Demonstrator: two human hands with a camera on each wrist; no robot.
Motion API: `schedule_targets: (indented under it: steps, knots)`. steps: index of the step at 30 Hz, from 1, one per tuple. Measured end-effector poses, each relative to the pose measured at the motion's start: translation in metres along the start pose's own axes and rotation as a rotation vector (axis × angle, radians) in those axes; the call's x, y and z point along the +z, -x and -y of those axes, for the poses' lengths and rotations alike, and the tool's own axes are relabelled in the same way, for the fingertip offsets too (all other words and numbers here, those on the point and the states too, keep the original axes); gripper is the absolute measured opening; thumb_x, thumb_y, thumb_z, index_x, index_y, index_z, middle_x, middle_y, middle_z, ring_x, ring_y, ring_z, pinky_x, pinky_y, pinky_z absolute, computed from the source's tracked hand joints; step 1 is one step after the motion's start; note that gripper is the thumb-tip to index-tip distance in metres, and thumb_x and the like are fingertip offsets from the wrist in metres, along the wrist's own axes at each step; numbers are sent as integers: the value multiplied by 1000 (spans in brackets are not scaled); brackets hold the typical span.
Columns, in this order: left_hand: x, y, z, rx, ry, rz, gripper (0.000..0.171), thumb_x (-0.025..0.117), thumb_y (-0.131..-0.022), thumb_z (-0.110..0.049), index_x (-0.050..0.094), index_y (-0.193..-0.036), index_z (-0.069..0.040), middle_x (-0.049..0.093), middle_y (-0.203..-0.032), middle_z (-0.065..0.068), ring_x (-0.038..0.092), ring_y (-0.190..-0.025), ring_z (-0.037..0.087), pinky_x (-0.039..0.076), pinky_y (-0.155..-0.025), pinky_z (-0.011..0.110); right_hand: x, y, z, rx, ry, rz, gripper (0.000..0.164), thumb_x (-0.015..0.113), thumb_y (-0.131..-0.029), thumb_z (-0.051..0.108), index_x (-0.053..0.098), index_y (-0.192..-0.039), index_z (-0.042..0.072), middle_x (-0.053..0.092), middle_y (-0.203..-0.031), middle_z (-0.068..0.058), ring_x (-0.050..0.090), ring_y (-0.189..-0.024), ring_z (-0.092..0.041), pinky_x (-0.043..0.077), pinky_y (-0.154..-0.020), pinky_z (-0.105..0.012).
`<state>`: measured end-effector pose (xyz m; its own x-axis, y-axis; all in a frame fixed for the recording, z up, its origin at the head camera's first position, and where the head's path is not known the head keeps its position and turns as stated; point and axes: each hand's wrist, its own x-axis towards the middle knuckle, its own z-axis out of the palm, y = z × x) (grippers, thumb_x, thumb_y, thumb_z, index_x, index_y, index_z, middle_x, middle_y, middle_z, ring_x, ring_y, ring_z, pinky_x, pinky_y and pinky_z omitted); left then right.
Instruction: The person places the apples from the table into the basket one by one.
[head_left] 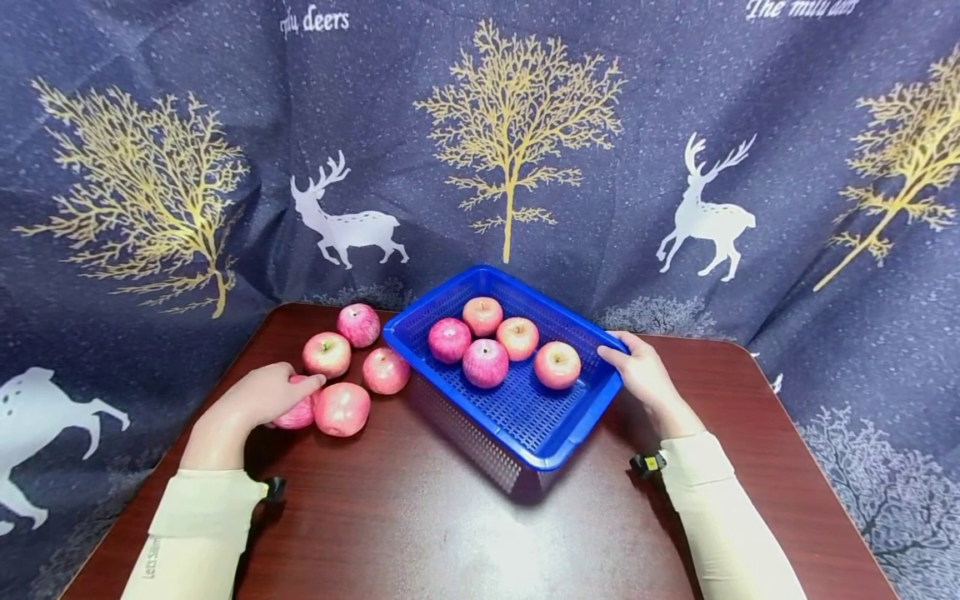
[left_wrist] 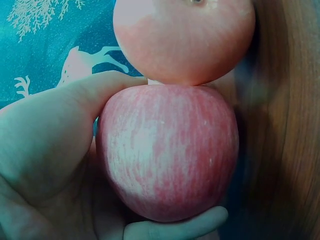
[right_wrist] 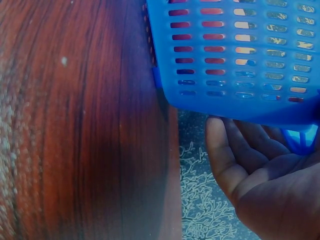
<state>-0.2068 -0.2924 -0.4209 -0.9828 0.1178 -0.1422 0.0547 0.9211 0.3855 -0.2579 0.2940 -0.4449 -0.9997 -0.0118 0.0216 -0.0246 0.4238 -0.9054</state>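
Note:
My left hand grips a red apple at the table's left side, thumb along one side and a finger curled round the other. A paler apple lies against it in the left wrist view. Several loose apples, among them a pink one and a yellow-red one, sit just beyond that hand. My right hand holds the right corner of a blue plastic basket, thumb over the rim and fingers beneath it. Inside the basket lie several apples.
The brown wooden table carries everything. Behind it hangs a dark blue cloth printed with deer and golden trees. The basket stands at an angle near the table's back edge.

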Motion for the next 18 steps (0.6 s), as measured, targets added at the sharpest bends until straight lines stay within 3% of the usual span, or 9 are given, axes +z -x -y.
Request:
schedule_targets:
  steps: [12, 18]
  knots:
    - [-6, 3, -1, -4, -10, -96, 62, 44, -95, -66, 61, -83, -8, 55, -73, 5, 52, -66, 25, 44, -66, 42, 0, -1, 0, 2, -8, 3, 43, 61, -96, 36, 57, -128, 8, 62, -120, -15, 61, -104, -33, 45, -95, -49]
    - [-10, 2, -3, 7, 12, -159, 48, 48, -96, -56, 59, -76, -13, 53, -69, 2, 50, -66, 23, 42, -66, 39, 0, -1, -1, -8, -17, 1, 43, 62, -96, 35, 57, -128, 7, 62, -120, -16, 62, -103, -33, 46, -93, -51]
